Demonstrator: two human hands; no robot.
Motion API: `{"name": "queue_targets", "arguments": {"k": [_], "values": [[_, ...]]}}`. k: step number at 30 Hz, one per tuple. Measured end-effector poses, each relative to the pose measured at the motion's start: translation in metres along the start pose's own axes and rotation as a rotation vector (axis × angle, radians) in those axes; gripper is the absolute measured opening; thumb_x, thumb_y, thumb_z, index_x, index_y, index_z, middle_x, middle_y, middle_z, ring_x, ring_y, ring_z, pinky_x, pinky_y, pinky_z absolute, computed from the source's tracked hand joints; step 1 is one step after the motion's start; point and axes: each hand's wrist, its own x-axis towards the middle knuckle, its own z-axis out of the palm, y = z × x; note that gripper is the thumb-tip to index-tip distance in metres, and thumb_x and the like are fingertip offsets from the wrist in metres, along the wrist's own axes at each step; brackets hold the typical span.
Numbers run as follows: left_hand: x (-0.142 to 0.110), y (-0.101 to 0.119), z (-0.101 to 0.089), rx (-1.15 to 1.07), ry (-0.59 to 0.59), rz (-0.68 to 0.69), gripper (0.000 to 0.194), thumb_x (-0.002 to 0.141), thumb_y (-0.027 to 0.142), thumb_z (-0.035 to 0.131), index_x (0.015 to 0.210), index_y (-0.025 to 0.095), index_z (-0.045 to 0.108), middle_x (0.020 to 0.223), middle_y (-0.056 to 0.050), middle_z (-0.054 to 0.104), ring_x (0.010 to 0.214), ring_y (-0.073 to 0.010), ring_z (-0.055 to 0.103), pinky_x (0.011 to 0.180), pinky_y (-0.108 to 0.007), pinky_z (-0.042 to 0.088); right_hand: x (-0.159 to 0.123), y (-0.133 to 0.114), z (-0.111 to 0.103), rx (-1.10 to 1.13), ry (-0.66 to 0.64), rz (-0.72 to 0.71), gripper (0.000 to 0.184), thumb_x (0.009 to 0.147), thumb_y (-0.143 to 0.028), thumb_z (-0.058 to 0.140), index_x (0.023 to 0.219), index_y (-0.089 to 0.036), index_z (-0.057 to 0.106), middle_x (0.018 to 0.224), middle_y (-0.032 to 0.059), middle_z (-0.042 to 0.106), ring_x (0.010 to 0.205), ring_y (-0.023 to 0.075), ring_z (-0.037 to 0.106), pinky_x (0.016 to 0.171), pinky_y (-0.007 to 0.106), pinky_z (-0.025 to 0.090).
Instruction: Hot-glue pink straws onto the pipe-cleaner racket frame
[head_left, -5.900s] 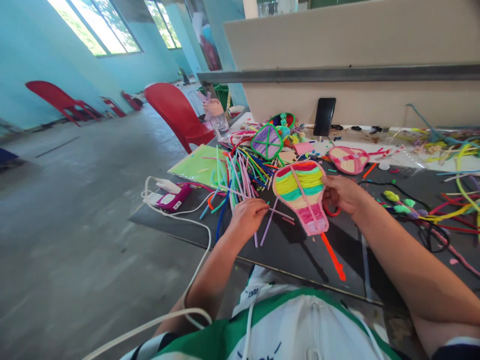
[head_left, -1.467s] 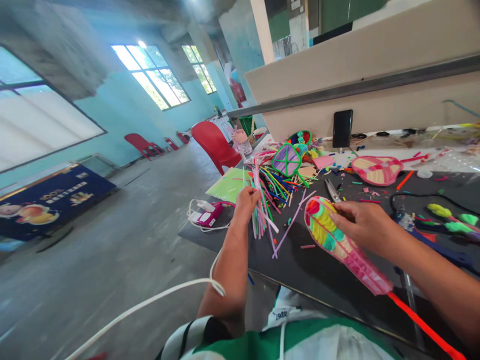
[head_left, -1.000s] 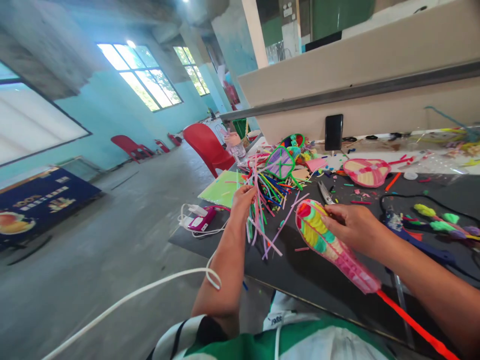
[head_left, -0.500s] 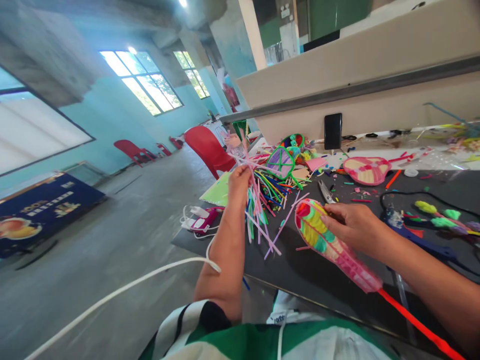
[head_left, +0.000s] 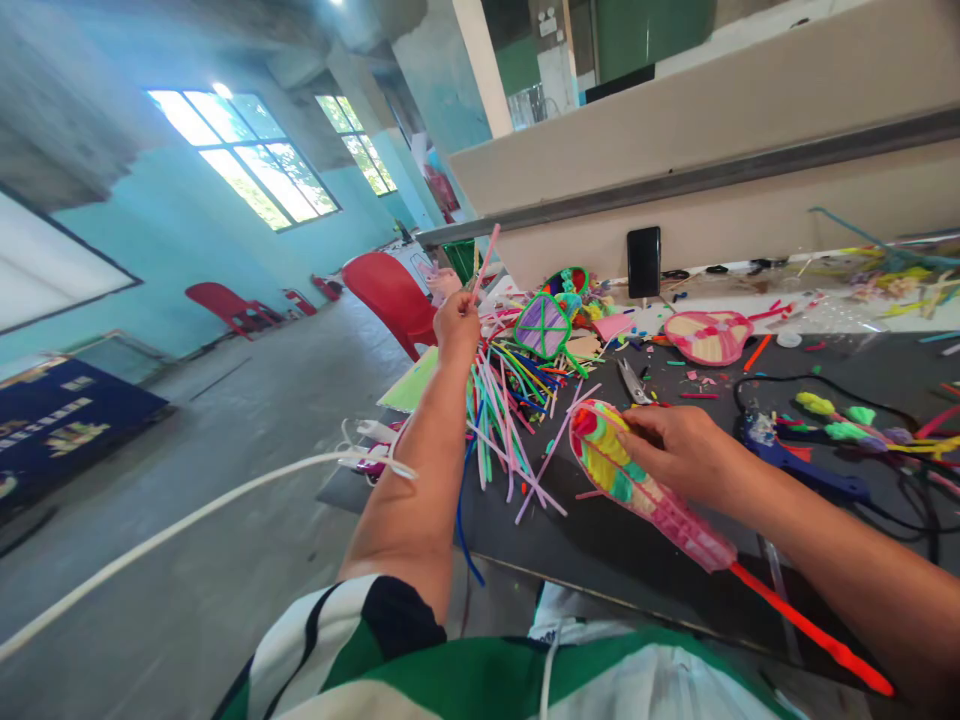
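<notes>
My left hand (head_left: 457,325) is closed around a pink pipe cleaner (head_left: 487,255), which points up above the fist. Just below and to the right spreads a heap of pipe cleaners (head_left: 517,385) in pink, green, blue and other colours. My right hand (head_left: 667,450) grips the upper part of a pipe-cleaner craft piece (head_left: 630,478), rounded at its far end in yellow, red and teal, narrowing to pink. A long red-orange stem (head_left: 814,630) runs from it toward me. Scissors (head_left: 634,382) lie just beyond that hand, partly hidden.
A glue gun (head_left: 802,465) with a black cord lies to the right. Farther back are a pink-edged piece (head_left: 709,336), a green-framed piece (head_left: 543,326) and an upright phone (head_left: 643,262). A white cable (head_left: 202,515) crosses at left. A red chair (head_left: 390,300) stands beyond the table.
My left hand has lifted a pink pipe cleaner up from the bunch it was touching. A blue pipe cleaner now hangs over the table edge. My right hand keeps its grip.
</notes>
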Motion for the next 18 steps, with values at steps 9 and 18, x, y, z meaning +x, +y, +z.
{"name": "queue_targets", "arguments": {"k": [9,18], "values": [[-0.025,0.030,-0.046,-0.093,-0.121,0.249,0.021,0.084,0.017,0.060,0.098,0.016,0.076,0.099,-0.007,0.072,0.099,-0.0215,0.063,0.095,-0.032,0.046,-0.001,-0.004,-0.007,-0.039,-0.059,-0.018,0.027,0.092,-0.035,0.044,0.082,-0.020,0.064,0.066,-0.0001,0.060,0.059,0.0129,0.050,0.054,0.024,0.030],[-0.129,0.061,-0.068,-0.276,-0.859,0.566,0.024,0.088,0.026,0.061,0.105,0.028,0.077,0.098,-0.008,0.075,0.091,-0.0221,0.068,0.083,-0.034,0.052,0.000,-0.002,0.000,-0.054,-0.080,-0.075,0.033,0.096,-0.036,0.043,0.091,-0.019,0.071,0.077,0.0033,0.069,0.065,0.0142,0.057,0.060,0.025,0.035]]}}
